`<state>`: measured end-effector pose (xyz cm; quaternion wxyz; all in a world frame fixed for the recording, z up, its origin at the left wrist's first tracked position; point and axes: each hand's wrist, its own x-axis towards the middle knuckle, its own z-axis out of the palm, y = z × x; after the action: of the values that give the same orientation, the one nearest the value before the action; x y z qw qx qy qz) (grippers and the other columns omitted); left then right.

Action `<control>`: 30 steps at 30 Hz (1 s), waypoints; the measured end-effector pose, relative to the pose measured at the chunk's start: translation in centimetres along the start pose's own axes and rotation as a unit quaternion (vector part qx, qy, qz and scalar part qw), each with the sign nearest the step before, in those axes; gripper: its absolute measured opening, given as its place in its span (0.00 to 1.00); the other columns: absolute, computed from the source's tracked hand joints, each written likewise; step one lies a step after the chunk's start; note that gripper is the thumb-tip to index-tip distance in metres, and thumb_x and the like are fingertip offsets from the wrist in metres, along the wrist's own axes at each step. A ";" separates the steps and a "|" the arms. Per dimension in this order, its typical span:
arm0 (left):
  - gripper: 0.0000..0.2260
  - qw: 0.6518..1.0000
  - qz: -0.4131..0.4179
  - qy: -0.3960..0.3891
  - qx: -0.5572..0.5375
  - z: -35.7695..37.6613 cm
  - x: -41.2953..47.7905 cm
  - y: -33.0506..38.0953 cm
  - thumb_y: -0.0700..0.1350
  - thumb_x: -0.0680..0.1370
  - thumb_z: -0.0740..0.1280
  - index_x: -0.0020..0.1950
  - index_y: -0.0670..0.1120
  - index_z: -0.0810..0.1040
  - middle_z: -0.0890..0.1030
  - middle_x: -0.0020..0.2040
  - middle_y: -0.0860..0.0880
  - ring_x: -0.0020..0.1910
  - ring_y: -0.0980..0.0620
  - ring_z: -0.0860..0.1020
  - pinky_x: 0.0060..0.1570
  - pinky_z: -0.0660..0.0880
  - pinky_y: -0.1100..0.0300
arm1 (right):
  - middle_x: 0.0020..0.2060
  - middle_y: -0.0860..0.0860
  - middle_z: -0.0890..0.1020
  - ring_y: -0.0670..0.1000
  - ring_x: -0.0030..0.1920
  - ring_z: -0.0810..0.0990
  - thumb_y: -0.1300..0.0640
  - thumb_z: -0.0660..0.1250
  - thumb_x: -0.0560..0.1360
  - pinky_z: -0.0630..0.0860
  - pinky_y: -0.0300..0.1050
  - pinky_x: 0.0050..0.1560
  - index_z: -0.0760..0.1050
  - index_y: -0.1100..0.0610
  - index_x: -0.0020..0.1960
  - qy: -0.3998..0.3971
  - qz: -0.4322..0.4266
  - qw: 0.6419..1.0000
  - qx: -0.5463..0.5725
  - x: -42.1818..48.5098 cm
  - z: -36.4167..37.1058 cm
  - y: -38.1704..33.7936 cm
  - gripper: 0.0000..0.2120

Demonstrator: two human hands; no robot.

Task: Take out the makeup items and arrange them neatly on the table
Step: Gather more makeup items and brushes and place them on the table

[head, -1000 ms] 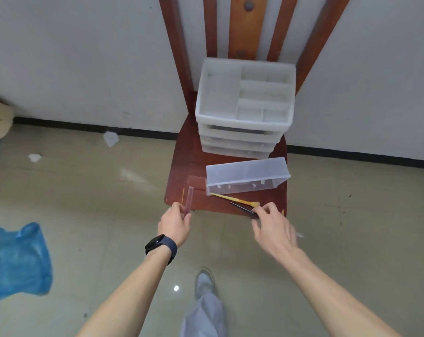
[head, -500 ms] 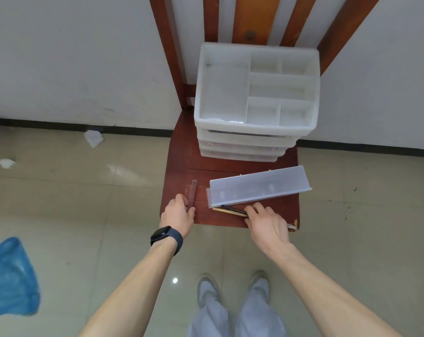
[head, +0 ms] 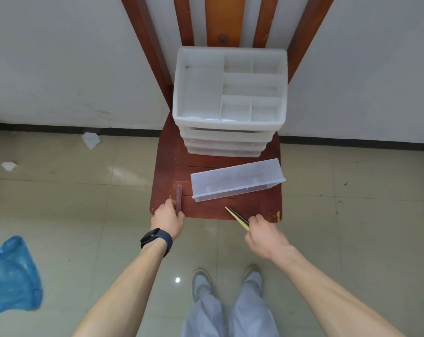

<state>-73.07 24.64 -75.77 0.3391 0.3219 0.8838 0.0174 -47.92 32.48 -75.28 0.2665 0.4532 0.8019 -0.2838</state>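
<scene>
Currently both hands are at the near edge of a red-brown chair seat (head: 166,166). Left hand (head: 168,218), black watch (head: 156,239) on the wrist, fingers curled round the near end of a flat reddish-brown stick (head: 179,197). The stick lies on the seat near its left front corner, pointing away from the person. Right hand (head: 264,235) pinches two thin pencils (head: 234,214) together, one yellow, one dark. Their far tips angle up and left over the seat's front edge; cannot tell whether they touch the wood. Clear plastic drawer (head: 237,180) lies on the seat between the hands and a white organiser (head: 230,98), slightly skewed, right end farther back. Organiser sits at the back of the seat against the chair slats, its top tray divided into compartments, drawers stacked below. On the floor: blue plastic bag (head: 10,276) at left, paper scraps (head: 91,140) near the wall, grey shoes (head: 201,280) under the arms
</scene>
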 end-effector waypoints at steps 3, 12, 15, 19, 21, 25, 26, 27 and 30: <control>0.13 1.000 -0.010 -0.004 -0.022 -0.6 -1.6 0.5 0.47 0.79 0.65 0.63 0.47 0.73 0.80 0.55 0.47 0.53 0.43 0.78 0.47 0.71 0.55 | 0.56 0.57 0.74 0.63 0.57 0.77 0.55 0.56 0.80 0.73 0.53 0.55 0.70 0.59 0.62 -0.021 0.024 0.995 0.095 -2.3 -0.1 1.1 0.13; 0.09 0.963 -0.092 -0.059 -0.247 -3.5 -9.4 1.7 0.43 0.77 0.67 0.55 0.45 0.75 0.81 0.47 0.47 0.49 0.43 0.81 0.49 0.80 0.52 | 0.38 0.53 0.83 0.53 0.38 0.81 0.60 0.60 0.81 0.77 0.52 0.45 0.77 0.60 0.47 0.024 0.172 0.853 0.492 -10.7 -2.7 -1.0 0.09; 0.11 0.914 -0.118 -0.103 -0.375 -5.3 -13.1 2.1 0.37 0.76 0.69 0.58 0.43 0.78 0.81 0.50 0.43 0.45 0.43 0.84 0.45 0.83 0.51 | 0.39 0.55 0.83 0.52 0.34 0.80 0.62 0.62 0.83 0.77 0.48 0.39 0.77 0.62 0.53 0.008 0.171 0.782 0.599 -14.0 -4.9 -2.4 0.06; 0.08 0.866 -0.118 -0.113 -0.473 -8.7 -19.5 2.0 0.36 0.75 0.72 0.52 0.43 0.80 0.81 0.44 0.44 0.38 0.43 0.83 0.46 0.83 0.49 | 0.44 0.54 0.87 0.53 0.40 0.86 0.62 0.61 0.84 0.79 0.47 0.42 0.78 0.59 0.57 -0.006 0.108 0.775 0.622 -19.2 -9.0 -4.4 0.07; 0.08 0.851 -0.113 -0.102 -0.503 -10.7 -22.6 1.5 0.36 0.75 0.72 0.52 0.43 0.80 0.81 0.42 0.44 0.36 0.46 0.83 0.45 0.83 0.49 | 0.47 0.53 0.88 0.54 0.45 0.87 0.61 0.62 0.84 0.81 0.47 0.45 0.78 0.57 0.59 -0.017 0.073 0.782 0.619 -21.6 -11.4 -5.8 0.08; 0.10 0.818 -0.131 -0.037 -0.560 -14.1 -28.9 -0.5 0.35 0.76 0.72 0.55 0.41 0.79 0.80 0.41 0.45 0.32 0.50 0.82 0.42 0.83 0.53 | 0.50 0.52 0.87 0.55 0.49 0.87 0.58 0.63 0.84 0.83 0.55 0.50 0.78 0.55 0.61 -0.054 -0.008 0.807 0.588 -25.5 -15.3 -8.9 0.08; 0.10 0.807 -0.142 -0.011 -0.573 -14.8 -30.8 -1.3 0.35 0.76 0.72 0.56 0.40 0.79 0.81 0.41 0.45 0.33 0.50 0.82 0.42 0.83 0.53 | 0.50 0.53 0.87 0.56 0.49 0.87 0.58 0.63 0.84 0.83 0.58 0.52 0.77 0.56 0.61 -0.065 -0.027 0.815 0.575 -26.5 -16.0 -9.9 0.08; 0.10 0.796 -0.154 0.012 -0.586 -15.4 -32.8 -2.1 0.35 0.76 0.72 0.56 0.40 0.79 0.81 0.41 0.45 0.33 0.49 0.82 0.42 0.83 0.53 | 0.51 0.54 0.87 0.57 0.49 0.87 0.59 0.63 0.84 0.83 0.61 0.53 0.77 0.58 0.61 -0.075 -0.046 0.822 0.563 -27.5 -16.6 -11.0 0.08; 0.10 0.754 -0.185 0.079 -0.626 -15.8 -38.9 -4.9 0.34 0.76 0.72 0.57 0.39 0.78 0.82 0.42 0.44 0.36 0.48 0.82 0.43 0.83 0.52 | 0.52 0.57 0.87 0.59 0.49 0.87 0.60 0.64 0.83 0.83 0.62 0.52 0.77 0.60 0.60 -0.130 -0.110 0.831 0.529 -30.3 -17.7 -14.7 0.08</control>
<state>-63.53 1.15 -41.89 0.3901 -0.1349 0.7418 0.5286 -50.33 21.07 -39.02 0.0542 0.3929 0.5315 -0.7485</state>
